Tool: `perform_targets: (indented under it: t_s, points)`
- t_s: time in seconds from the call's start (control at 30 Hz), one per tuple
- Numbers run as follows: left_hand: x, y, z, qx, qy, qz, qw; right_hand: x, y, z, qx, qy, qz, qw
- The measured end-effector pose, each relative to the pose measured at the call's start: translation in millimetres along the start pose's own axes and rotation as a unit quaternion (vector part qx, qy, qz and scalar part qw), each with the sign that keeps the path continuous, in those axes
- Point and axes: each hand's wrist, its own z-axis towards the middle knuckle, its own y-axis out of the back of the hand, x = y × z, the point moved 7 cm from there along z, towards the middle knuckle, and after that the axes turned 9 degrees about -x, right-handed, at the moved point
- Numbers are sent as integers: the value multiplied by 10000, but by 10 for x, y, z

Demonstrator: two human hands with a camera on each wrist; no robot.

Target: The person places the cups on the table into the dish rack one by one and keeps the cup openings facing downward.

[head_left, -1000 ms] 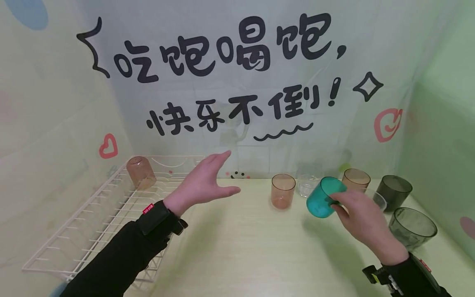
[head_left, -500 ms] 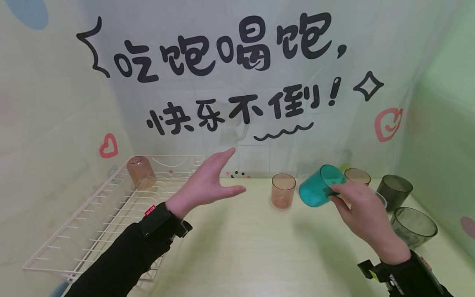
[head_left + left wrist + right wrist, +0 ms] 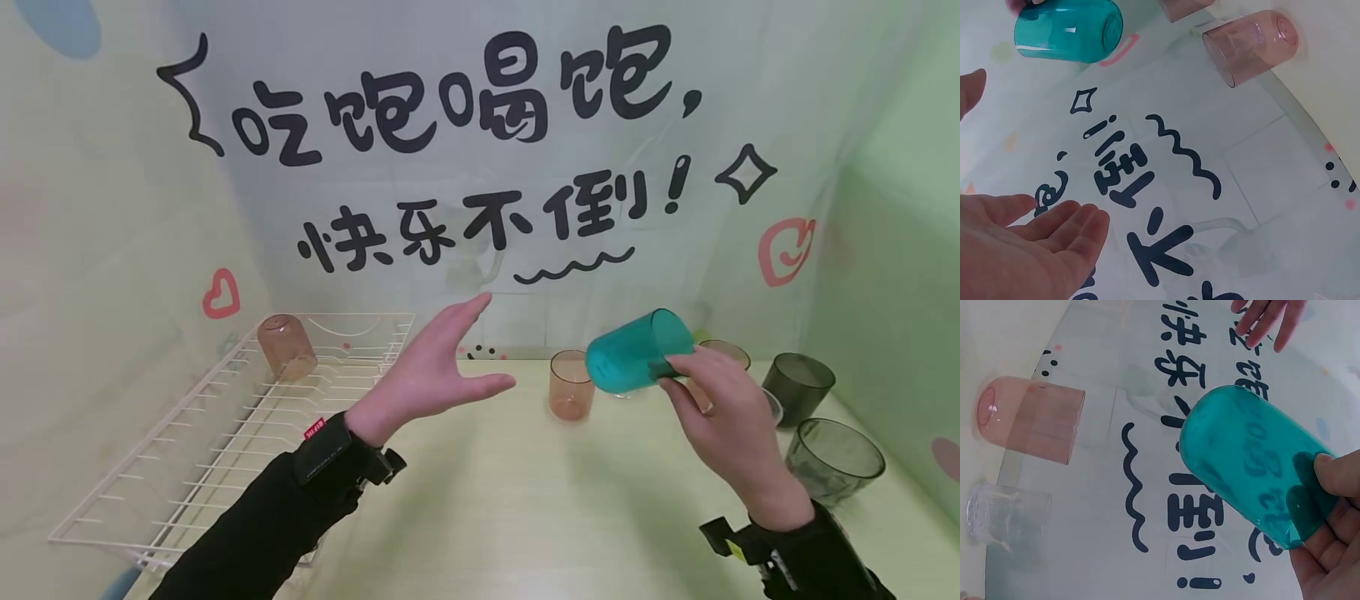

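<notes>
My right hand [image 3: 731,417] grips a teal see-through cup [image 3: 630,354] near its rim, thumb on one side and fingers on the other. The cup is tilted well over, its base toward the left, above the table. In the right wrist view the teal cup [image 3: 1241,459] shows the fingers through its wall. My left hand [image 3: 431,362] hangs in the air left of the cup, fingers straight, thumb spread, palm toward the right. Behind the teal cup's base stands a pink cup [image 3: 570,392], upright. A clear cup [image 3: 1010,512] stands beside it in the right wrist view.
A white wire rack [image 3: 217,467] stands at the left, with an upside-down pink cup [image 3: 287,346] at its back. At the right are another pink cup [image 3: 727,352], a dark grey cup [image 3: 798,385] and a grey glass bowl [image 3: 836,458]. A lettered sheet covers the back wall.
My right hand has raised the teal cup and carried it left, tipping it further over. My left hand has drifted slightly right and up, still spread.
</notes>
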Motion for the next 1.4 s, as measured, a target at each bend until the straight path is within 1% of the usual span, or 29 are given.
perform_targets:
  t_s: [0.13,0.23,0.37,0.67,0.83,0.9,1.0,1.07,1.23,1.4]
  points:
    - [-51,-15,5,-79,-5,-224,9997,5,-2,20,-258,-163,140,9994]
    - [-89,-36,5,-96,-36,-339,9994,4,-10,18,-359,-370,214,9984]
    - [-132,-64,11,-99,-109,-389,9991,10,-24,24,-425,-610,271,9969]
    - [-179,-85,22,-131,-112,-542,9984,51,-100,48,-524,-1079,551,9912]
    - [-214,-111,29,-101,-148,-612,9980,81,-147,61,-630,-1237,977,9855]
    - [-228,-118,34,-105,-171,-614,9979,83,-166,62,-700,-1303,1205,9816]
    - [-249,-120,45,-153,-235,-663,9974,83,-194,59,-773,-1409,1406,9769]
    - [-263,-119,52,-197,-275,-692,9970,90,-212,58,-783,-1513,1481,9742]
    - [-276,-131,55,-258,-275,-799,9961,126,-265,63,-681,-1867,1436,9695]
    - [-273,-147,50,-290,-292,-807,9959,149,-324,40,-630,-2286,1500,9598]
